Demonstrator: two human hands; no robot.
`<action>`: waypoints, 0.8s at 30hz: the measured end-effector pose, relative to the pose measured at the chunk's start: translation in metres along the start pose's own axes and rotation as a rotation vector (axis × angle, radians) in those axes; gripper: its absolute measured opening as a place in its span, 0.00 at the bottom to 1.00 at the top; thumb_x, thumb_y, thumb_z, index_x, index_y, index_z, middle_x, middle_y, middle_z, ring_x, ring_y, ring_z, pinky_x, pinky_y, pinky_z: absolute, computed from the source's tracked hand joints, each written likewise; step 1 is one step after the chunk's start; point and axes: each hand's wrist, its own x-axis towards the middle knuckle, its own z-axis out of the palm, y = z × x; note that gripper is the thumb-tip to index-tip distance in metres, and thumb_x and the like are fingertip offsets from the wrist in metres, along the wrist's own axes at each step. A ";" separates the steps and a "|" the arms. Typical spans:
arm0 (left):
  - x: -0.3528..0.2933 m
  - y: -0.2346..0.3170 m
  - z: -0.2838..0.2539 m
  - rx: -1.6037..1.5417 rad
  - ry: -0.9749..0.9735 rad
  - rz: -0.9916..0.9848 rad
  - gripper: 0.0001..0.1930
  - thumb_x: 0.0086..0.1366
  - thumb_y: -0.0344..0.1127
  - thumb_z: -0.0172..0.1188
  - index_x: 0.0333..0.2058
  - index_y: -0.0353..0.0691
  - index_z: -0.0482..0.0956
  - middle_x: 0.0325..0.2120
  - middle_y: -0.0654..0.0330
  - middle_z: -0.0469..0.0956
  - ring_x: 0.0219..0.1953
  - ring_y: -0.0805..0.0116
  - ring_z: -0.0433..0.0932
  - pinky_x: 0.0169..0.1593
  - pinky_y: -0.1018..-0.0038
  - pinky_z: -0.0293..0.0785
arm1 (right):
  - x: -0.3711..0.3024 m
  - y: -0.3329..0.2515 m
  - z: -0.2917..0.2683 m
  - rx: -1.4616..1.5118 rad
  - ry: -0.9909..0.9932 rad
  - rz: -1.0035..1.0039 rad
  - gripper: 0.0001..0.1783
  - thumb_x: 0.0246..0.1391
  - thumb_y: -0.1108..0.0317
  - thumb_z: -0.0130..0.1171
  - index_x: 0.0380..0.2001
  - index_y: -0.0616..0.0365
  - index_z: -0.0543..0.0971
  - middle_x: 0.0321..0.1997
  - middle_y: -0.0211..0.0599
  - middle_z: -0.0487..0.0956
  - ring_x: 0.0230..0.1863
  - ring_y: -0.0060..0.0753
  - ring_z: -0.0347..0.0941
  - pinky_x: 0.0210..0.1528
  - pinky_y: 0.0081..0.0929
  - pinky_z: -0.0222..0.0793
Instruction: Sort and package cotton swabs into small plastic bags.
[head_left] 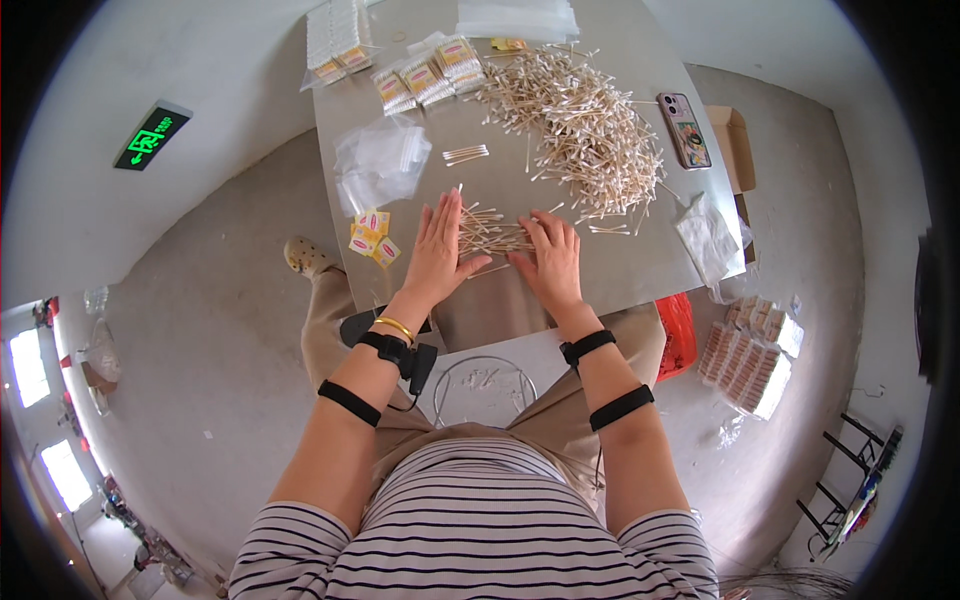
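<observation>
Head view: yellow-and-white cards (pixel 366 240) are lying beside the left hand (pixel 436 250), which is resting, thumb apart from fingers, against loose cotton swabs (pixel 488 234) on the table (pixel 630 268); the right hand (pixel 552 262), thumb and fingers apart, is touching their right end; a phone (pixel 685 130) is lying farther right.

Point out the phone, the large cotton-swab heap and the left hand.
Phone (pixel 684 131), head view: middle of its patterned back.
Large cotton-swab heap (pixel 588 130), head view: middle of the pile.
Left hand (pixel 436 252), head view: back of the hand.
</observation>
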 end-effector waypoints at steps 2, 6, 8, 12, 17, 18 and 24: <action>-0.001 -0.001 -0.007 -0.017 0.018 0.006 0.54 0.60 0.60 0.63 0.72 0.33 0.43 0.72 0.47 0.49 0.74 0.49 0.49 0.75 0.50 0.42 | 0.009 -0.003 0.000 0.012 0.016 0.019 0.24 0.48 0.63 0.69 0.51 0.49 0.78 0.55 0.34 0.73 0.58 0.44 0.66 0.61 0.43 0.61; -0.021 0.001 -0.009 -0.019 0.060 -0.035 0.53 0.61 0.60 0.63 0.71 0.34 0.44 0.72 0.46 0.50 0.74 0.47 0.49 0.74 0.50 0.42 | 0.052 -0.008 0.020 0.027 -0.022 -0.027 0.10 0.48 0.68 0.67 0.36 0.50 0.82 0.43 0.32 0.74 0.49 0.42 0.68 0.54 0.41 0.65; -0.031 0.001 -0.006 -0.027 0.069 -0.049 0.53 0.61 0.60 0.62 0.71 0.34 0.45 0.72 0.45 0.50 0.74 0.47 0.49 0.74 0.50 0.42 | 0.071 -0.009 0.028 0.038 -0.046 -0.057 0.05 0.48 0.69 0.65 0.31 0.50 0.82 0.40 0.32 0.74 0.48 0.40 0.69 0.52 0.40 0.66; -0.048 0.000 -0.005 -0.025 0.079 -0.083 0.57 0.56 0.61 0.67 0.72 0.36 0.44 0.72 0.45 0.48 0.74 0.44 0.47 0.74 0.49 0.42 | 0.091 -0.010 0.033 -0.129 -0.278 -0.074 0.02 0.50 0.69 0.63 0.29 0.50 0.81 0.41 0.33 0.75 0.50 0.41 0.70 0.52 0.38 0.66; -0.055 0.000 -0.007 -0.024 0.027 -0.051 0.62 0.49 0.59 0.73 0.72 0.38 0.43 0.73 0.44 0.45 0.74 0.42 0.45 0.74 0.48 0.42 | 0.092 -0.003 0.019 -0.276 -0.275 -0.121 0.02 0.53 0.70 0.59 0.32 0.52 0.79 0.39 0.35 0.76 0.47 0.42 0.73 0.52 0.38 0.67; -0.053 0.001 -0.006 -0.065 0.034 -0.053 0.62 0.49 0.55 0.75 0.72 0.38 0.42 0.73 0.43 0.44 0.74 0.42 0.44 0.74 0.49 0.44 | 0.091 -0.004 0.011 -0.262 -0.293 -0.159 0.04 0.52 0.72 0.58 0.33 0.54 0.80 0.39 0.36 0.76 0.47 0.42 0.73 0.52 0.39 0.68; -0.032 0.035 0.012 -0.297 0.073 -0.131 0.61 0.49 0.40 0.77 0.73 0.41 0.40 0.73 0.41 0.39 0.74 0.39 0.43 0.73 0.53 0.49 | 0.072 -0.005 -0.029 -0.164 -0.206 -0.202 0.07 0.50 0.74 0.58 0.34 0.54 0.81 0.40 0.37 0.76 0.48 0.43 0.73 0.52 0.40 0.70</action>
